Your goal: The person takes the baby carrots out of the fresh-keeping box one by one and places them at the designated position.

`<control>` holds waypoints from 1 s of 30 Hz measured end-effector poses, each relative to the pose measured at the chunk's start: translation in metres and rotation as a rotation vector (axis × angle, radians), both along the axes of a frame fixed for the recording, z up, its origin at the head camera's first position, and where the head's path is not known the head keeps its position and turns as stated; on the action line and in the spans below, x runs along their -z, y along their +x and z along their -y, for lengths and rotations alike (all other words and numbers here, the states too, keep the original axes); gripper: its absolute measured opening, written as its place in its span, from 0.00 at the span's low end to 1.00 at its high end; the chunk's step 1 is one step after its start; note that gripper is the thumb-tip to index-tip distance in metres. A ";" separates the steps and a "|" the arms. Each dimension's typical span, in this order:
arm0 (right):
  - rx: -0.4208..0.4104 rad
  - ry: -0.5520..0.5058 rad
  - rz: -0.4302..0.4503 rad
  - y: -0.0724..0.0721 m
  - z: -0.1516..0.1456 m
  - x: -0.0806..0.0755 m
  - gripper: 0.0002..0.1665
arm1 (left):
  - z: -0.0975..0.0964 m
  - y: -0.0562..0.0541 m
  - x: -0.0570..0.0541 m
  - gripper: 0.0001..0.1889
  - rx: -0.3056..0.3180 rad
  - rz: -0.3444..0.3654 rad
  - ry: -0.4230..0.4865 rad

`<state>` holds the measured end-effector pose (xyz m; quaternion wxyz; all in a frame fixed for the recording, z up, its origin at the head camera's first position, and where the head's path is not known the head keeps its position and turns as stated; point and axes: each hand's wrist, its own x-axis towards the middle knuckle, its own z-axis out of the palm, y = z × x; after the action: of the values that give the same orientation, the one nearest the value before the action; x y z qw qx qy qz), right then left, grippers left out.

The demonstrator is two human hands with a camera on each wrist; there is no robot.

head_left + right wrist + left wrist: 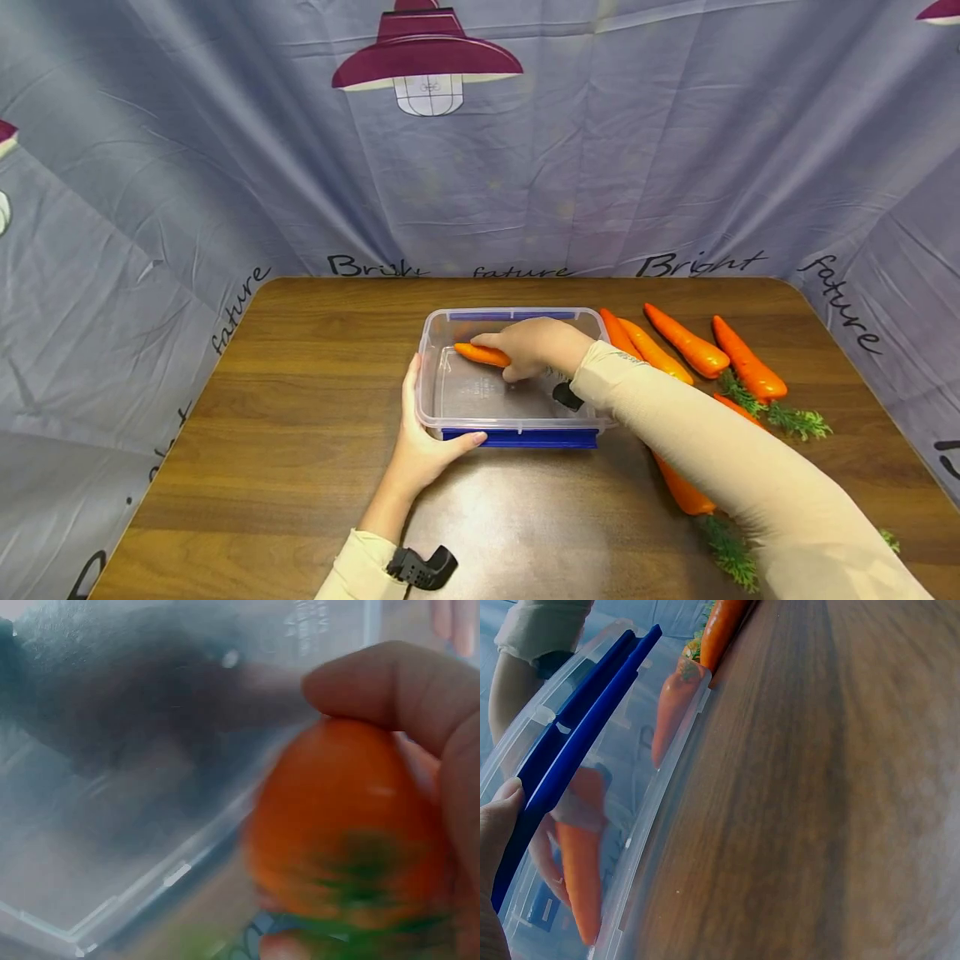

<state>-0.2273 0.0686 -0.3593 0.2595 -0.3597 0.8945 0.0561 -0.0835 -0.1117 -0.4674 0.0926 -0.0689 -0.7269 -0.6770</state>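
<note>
A clear plastic food container [517, 424] with blue side clips [525, 439] stands lidless on the table. My left hand [426, 454] grips its front left corner; the thumb lies over the front clip and the fingers rest along the left wall. Inside the container, my right hand [538, 343] holds an orange carrot [480, 356], its narrow tip pointing left. Up close in the right wrist view, the carrot's [337, 817] thick end with blurred green leaves shows between thumb and fingers. Through the clear wall, the left wrist view shows the carrot [583, 862] too.
Several more carrots lie right of the container, among them one at the back [686, 342], one farther right [748, 360] and one partly under the right forearm [684, 490]. Green leafy tops [798, 421] spread beside them. A grey printed curtain [525, 167] hangs behind the wooden table [300, 400].
</note>
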 end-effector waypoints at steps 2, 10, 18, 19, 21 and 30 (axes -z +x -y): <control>0.006 -0.007 -0.007 0.002 -0.002 -0.005 0.44 | 0.000 0.000 0.000 0.69 -0.001 -0.001 -0.002; 0.011 -0.084 -0.038 0.016 -0.019 -0.037 0.44 | 0.000 0.000 0.001 0.69 -0.005 -0.009 -0.016; 0.039 -0.143 -0.161 0.031 -0.054 -0.065 0.45 | 0.000 0.000 0.001 0.70 -0.004 -0.012 -0.011; 0.048 -0.157 -0.171 0.033 -0.060 -0.067 0.45 | 0.000 0.000 0.001 0.70 -0.006 -0.009 -0.013; 0.065 -0.184 -0.196 0.037 -0.074 -0.071 0.45 | 0.000 0.001 0.001 0.70 -0.006 -0.003 -0.016; 0.150 -0.244 -0.233 0.052 -0.145 -0.072 0.41 | -0.001 0.000 0.002 0.69 -0.010 0.002 -0.023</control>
<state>-0.1755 0.2132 -0.2877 0.1119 -0.3119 0.9430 -0.0311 -0.0834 -0.1108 -0.4694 0.0946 -0.0656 -0.7351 -0.6681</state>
